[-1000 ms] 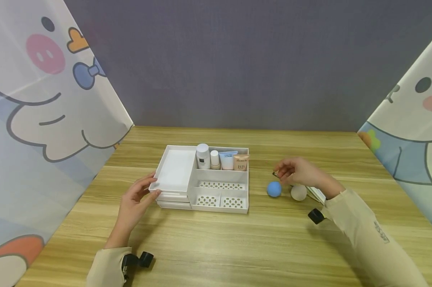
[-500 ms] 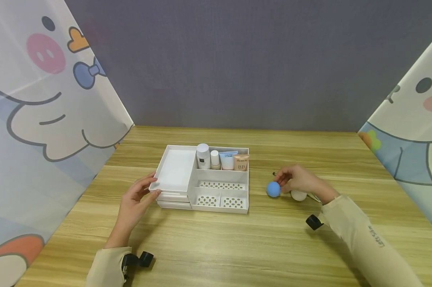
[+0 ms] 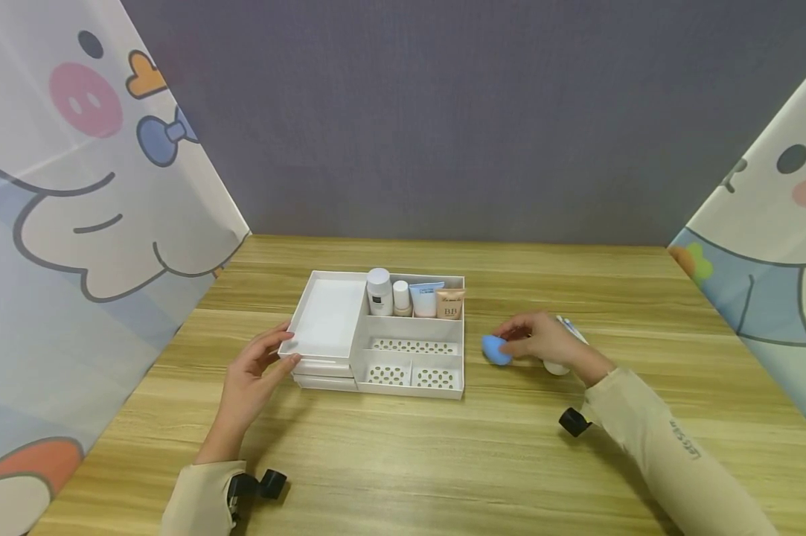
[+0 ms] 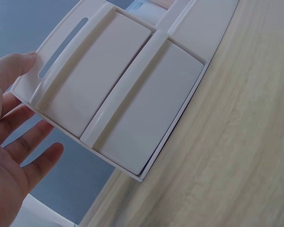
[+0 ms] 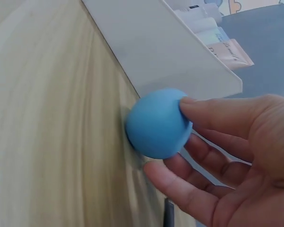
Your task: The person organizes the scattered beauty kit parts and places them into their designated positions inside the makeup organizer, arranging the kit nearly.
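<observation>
In the head view my right hand (image 3: 543,344) pinches a blue egg-shaped makeup sponge (image 3: 493,350) just right of a white desktop organizer (image 3: 327,313). The right wrist view shows the thumb on the near side of that sponge (image 5: 157,124), low over the wood, with fingers behind and below it. My left hand (image 3: 251,376) grips the organizer's left front corner. Seen from the left wrist, its thumb (image 4: 20,66) lies at the upper edge, fingers against the side, by two front drawers (image 4: 146,104). A whitish round sponge (image 3: 555,368) is partly hidden behind my right hand.
Bottles (image 3: 379,292) and tubes (image 3: 424,299) stand in the organizer's back compartment. Perforated compartments (image 3: 412,346) lie in front of them. Thin white sticks (image 3: 570,327) show beyond my right hand. A dark stick end (image 5: 168,213) shows below my right fingers.
My right hand has come down, taken hold of the blue makeup sponge and shifted it left towards the organizer, tilting it. The left hand and the organizer have stayed put.
</observation>
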The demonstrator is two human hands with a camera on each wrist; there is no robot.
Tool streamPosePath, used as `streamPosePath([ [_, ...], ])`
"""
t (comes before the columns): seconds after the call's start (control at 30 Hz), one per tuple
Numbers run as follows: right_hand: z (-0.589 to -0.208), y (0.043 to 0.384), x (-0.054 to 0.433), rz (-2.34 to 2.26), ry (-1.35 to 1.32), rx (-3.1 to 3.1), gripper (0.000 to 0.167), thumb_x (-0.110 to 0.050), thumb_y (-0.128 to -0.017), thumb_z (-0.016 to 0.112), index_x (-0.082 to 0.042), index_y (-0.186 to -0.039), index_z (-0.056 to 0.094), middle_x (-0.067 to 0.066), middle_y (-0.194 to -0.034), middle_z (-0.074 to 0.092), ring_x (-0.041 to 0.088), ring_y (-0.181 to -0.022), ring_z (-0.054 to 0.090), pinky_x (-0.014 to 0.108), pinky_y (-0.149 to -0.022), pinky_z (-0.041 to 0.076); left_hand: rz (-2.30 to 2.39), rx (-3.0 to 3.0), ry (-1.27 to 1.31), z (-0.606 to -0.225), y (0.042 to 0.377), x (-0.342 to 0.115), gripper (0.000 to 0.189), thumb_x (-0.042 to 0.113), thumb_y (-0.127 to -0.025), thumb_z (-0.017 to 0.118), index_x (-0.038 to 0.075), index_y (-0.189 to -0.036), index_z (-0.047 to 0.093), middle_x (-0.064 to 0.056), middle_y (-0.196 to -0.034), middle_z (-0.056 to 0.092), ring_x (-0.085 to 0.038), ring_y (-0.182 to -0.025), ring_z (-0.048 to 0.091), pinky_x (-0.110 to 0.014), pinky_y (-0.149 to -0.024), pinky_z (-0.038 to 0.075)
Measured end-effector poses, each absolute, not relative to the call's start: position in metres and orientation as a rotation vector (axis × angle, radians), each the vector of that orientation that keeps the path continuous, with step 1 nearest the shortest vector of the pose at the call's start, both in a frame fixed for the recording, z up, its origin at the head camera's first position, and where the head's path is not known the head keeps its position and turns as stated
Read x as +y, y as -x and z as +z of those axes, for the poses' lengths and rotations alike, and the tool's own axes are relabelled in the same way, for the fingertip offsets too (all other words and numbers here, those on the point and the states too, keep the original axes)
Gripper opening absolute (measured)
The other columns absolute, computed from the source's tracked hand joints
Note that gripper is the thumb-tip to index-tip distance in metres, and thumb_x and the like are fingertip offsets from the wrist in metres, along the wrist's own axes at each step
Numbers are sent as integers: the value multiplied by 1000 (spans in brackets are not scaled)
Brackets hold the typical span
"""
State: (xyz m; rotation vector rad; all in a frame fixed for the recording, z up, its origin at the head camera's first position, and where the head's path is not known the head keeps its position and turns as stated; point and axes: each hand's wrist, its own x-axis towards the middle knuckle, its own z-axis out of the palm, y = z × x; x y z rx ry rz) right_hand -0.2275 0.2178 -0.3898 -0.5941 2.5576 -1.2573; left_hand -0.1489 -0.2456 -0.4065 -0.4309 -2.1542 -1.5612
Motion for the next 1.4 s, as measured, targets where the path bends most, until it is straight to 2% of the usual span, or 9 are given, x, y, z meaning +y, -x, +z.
streamPosePath([
  [0.3,-395,225,209,-1358,556,2554,27,-10,-87,77,5,-109,71,12,-100,70,20,-86,60,24,-67,55,-1552,-2165,428,-406,149,-246,33,-19,-82,69,-10,-114,65,-28,-133,56,-2,-111,60,-15,-91,50],
  [0.47,-396,225,210,-1341,573,2572,27,-11,-88,76,5,-110,71,13,-103,70,20,-88,62,26,-69,56,-1557,-2162,425,-406,149,-245,33,-19,-82,69,-10,-114,65,-27,-132,57,-2,-111,60,-15,-91,50],
  [0.7,-390,223,218,-1181,583,2731,25,-19,-88,76,-4,-108,75,5,-100,72,20,-93,62,32,-79,52,-1560,-2152,422,-407,149,-245,33,-20,-82,69,-11,-113,65,-28,-132,57,-2,-111,60,-15,-90,50],
  [0.9,-383,223,222,-1230,615,2718,25,-16,-89,75,-1,-110,74,7,-102,71,22,-94,61,32,-79,51,-1564,-2144,424,-407,149,-245,34,-21,-81,68,-11,-114,64,-28,-132,57,-3,-111,60,-14,-91,50],
  [1.1,-370,222,221,-1301,622,2709,25,-15,-91,75,-2,-112,73,11,-108,70,24,-100,62,39,-85,50,-1567,-2142,424,-406,150,-245,35,-21,-81,69,-11,-114,64,-27,-132,57,-4,-110,60,-15,-91,50],
  [1.27,-359,222,216,-1305,646,2743,24,-15,-91,75,-3,-112,74,10,-107,70,24,-98,63,40,-85,50,-1566,-2147,419,-407,150,-245,34,-20,-81,69,-11,-114,64,-23,-133,58,-3,-111,60,-15,-91,50],
  [1.4,-354,221,212,-1298,613,2755,23,-18,-91,75,-6,-111,75,8,-106,70,23,-98,63,37,-82,51,-1563,-2151,421,-407,150,-246,34,-20,-82,69,-11,-114,64,-26,-133,57,-3,-111,60,-15,-92,49],
])
